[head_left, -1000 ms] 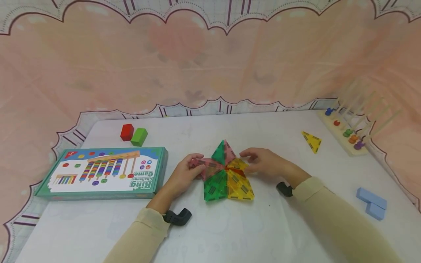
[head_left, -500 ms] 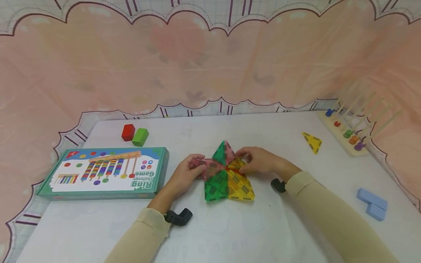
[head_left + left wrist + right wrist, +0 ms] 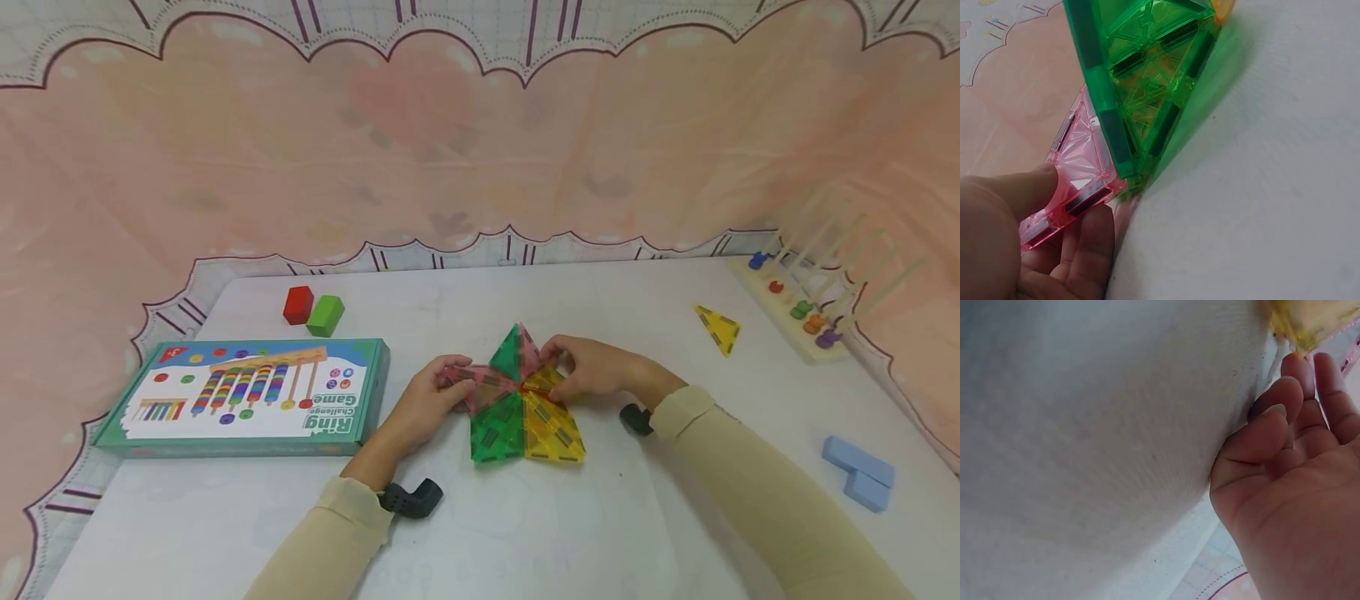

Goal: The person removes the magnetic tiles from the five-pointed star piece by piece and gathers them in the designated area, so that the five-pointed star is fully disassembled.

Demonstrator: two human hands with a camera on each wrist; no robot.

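A star-like shape of translucent magnetic tiles stands on the white table in the head view. It has a green tile [image 3: 498, 427] at lower left, a yellow tile [image 3: 553, 429] at lower right, and green and pink at its top. My left hand [image 3: 424, 408] pinches the pink magnetic tile [image 3: 1079, 162] of the left arm, thumb above and fingers beneath. My right hand [image 3: 600, 367] has its thumb and forefinger about the yellow magnetic tile [image 3: 547, 377] of the right arm. In the right wrist view the fingertips [image 3: 1297, 365] meet a yellow corner; most of the tile is out of frame.
A ring game box [image 3: 247, 400] lies at left, with a red block [image 3: 298, 305] and a green block [image 3: 326, 316] behind it. At right are a loose yellow triangular tile [image 3: 718, 329], a pegged wooden board [image 3: 787, 312] with small coloured figures, and blue blocks [image 3: 858, 471].
My right hand has moved left and closed in on the right arm of the star. The left hand keeps its hold on the pink tile. The whole head view has shifted slightly.
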